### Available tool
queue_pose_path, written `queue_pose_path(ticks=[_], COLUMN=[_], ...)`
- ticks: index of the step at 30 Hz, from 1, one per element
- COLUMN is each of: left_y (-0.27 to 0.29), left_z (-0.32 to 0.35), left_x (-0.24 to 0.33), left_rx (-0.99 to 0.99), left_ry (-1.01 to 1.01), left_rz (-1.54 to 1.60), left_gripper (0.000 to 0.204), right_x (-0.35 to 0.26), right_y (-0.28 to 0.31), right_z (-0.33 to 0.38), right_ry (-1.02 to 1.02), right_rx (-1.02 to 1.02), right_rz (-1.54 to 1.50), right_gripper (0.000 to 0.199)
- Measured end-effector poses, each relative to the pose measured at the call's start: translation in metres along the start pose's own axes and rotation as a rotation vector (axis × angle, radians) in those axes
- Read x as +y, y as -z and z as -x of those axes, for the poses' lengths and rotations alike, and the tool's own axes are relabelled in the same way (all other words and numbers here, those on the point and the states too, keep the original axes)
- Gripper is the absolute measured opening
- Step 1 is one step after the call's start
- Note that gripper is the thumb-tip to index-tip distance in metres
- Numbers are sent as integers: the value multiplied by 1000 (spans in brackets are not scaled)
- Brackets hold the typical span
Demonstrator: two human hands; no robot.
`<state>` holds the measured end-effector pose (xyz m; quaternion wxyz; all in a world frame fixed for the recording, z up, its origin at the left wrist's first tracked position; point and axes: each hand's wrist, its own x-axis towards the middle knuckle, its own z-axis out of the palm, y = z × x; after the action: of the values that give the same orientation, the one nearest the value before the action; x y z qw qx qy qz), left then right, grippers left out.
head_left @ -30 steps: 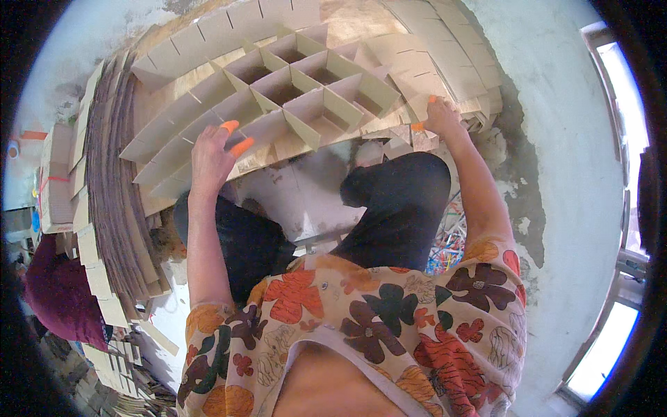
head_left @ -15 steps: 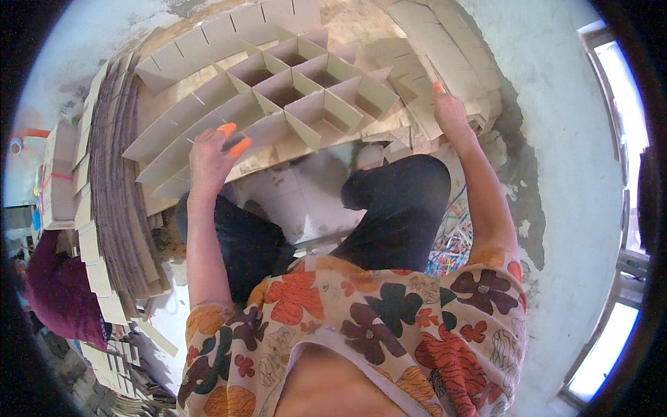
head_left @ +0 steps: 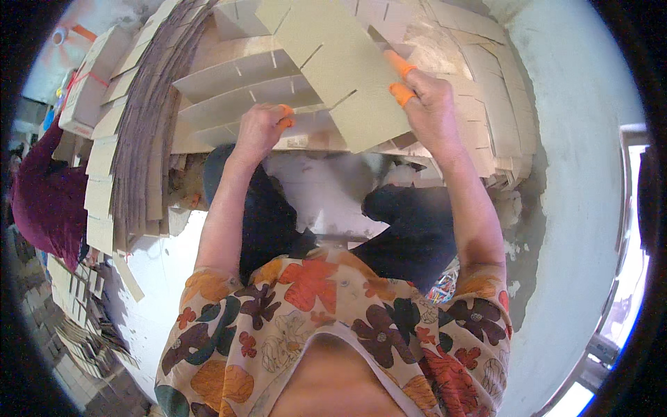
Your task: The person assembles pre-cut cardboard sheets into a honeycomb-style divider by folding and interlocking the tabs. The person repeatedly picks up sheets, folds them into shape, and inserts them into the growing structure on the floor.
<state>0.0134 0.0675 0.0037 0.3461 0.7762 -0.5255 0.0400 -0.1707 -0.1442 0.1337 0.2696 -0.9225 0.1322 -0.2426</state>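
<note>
A slotted cardboard strip [head_left: 340, 66] is held up aslant over the work by my right hand [head_left: 432, 108]. The thumb and fingers, in orange finger covers, are closed on its right edge. My left hand [head_left: 260, 128] is closed in a pinch at the top edge of the nearest standing cardboard strip [head_left: 313, 119]; its orange-covered fingertips are partly hidden. Behind it, more slotted strips [head_left: 243, 66] stand on edge in rows. The held strip hides much of the crossed cardboard grid.
A long stack of cardboard strips [head_left: 156, 90] runs along the left. Flat cardboard pieces [head_left: 486, 90] lie at the right, beside the wall [head_left: 577, 104]. A pale carton [head_left: 97, 76] and a person in a maroon top [head_left: 48, 201] are at the far left.
My right hand has come inward from the cardboard at the right and now carries a slotted strip over the grid. My left hand stays by the near strips. The view has shifted.
</note>
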Motion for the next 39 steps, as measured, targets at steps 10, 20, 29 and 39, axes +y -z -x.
queue_pose_path(ticks=[10,20,29,39], left_y=[0,-4,-5,12], left_z=[0,-10,-13,-15], left_x=[9,3,1,21], left_rx=[-22,-21,-84,114], left_ry=[77,71,53,34], left_rz=[-81,-55,-66,-96], left_gripper=[15,14,22,38], right_x=[-2,-3,-5,203], right_y=[-58,-89,-66,48], right_z=[-18,-36,-6,130], right_ry=[168,65,14,-827], right_rx=[-82,-442,-372,-190], right_rz=[3,56,364,906], right_gripper=[16,18,39,71])
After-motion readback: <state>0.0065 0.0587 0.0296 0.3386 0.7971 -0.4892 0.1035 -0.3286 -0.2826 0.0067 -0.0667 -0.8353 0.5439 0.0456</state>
